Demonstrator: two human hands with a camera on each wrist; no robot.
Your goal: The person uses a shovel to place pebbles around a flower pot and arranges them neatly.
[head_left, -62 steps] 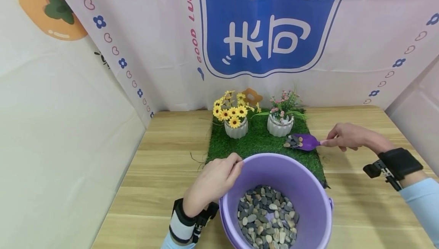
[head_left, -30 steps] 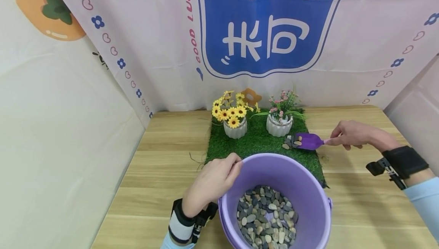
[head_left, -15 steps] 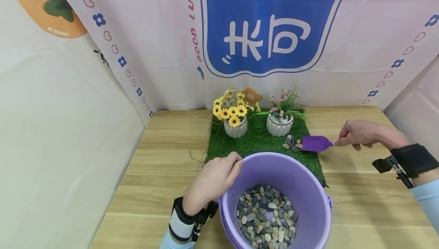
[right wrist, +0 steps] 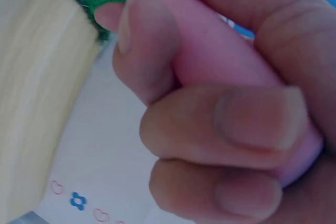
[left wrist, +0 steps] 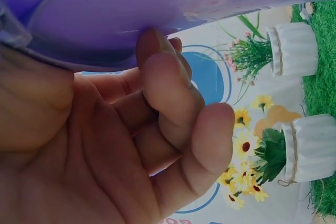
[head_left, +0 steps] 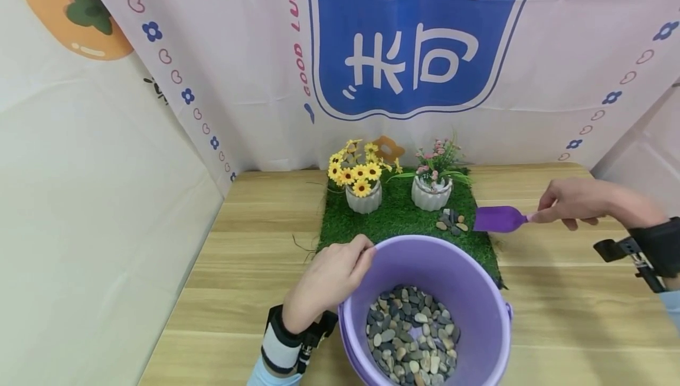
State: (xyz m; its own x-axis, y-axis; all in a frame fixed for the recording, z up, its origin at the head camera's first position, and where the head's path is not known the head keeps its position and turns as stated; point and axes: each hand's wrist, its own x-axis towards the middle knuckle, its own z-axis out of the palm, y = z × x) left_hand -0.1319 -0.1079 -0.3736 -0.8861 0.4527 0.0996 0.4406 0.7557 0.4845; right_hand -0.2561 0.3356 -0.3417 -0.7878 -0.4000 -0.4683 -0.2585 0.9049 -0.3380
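It is prob. a small screened booth indoors; type of the room beyond cannot be told. Wood-look table (head_left: 239,285) has printed cloth (head_left: 249,73) behind its far edge, pale sheets (head_left: 95,226) along left & right edges, & decor. grass mat (head_left: 390,225) w/ 2 flowerpots (head_left: 364,199) near far edge.

The purple scoop (head_left: 499,219) is all emptied out now, pulled mostly past the right edge of the grass mat (head_left: 398,223). Its pebbles (head_left: 453,221) got left on the mat near that edge, and the right grip (head_left: 576,200) is farther out.
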